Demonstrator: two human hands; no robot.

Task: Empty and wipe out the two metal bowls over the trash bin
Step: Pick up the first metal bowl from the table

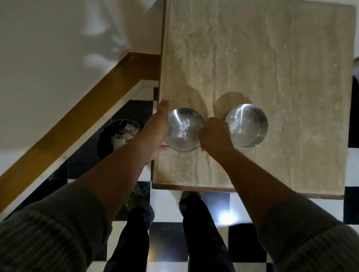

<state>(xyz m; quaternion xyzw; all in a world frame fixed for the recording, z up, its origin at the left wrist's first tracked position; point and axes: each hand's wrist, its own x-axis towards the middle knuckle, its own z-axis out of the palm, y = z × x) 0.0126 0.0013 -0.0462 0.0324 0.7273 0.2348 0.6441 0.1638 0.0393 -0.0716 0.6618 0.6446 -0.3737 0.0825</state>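
Observation:
Two round metal bowls stand side by side on a beige stone table. The left bowl and the right bowl each hold a small scatter of white crumbs. My left hand cups the left bowl's left side at the table's edge, thumb under its near rim. My right hand is closed on the left bowl's right rim, between the two bowls. A black trash bin with white rubbish in it stands on the floor left of the table, partly hidden by my left forearm.
White crumbs lie on the table near its front edge. A wooden stair rail runs diagonally at the left. The floor is black and white checked tile. My legs stand close to the table's front edge.

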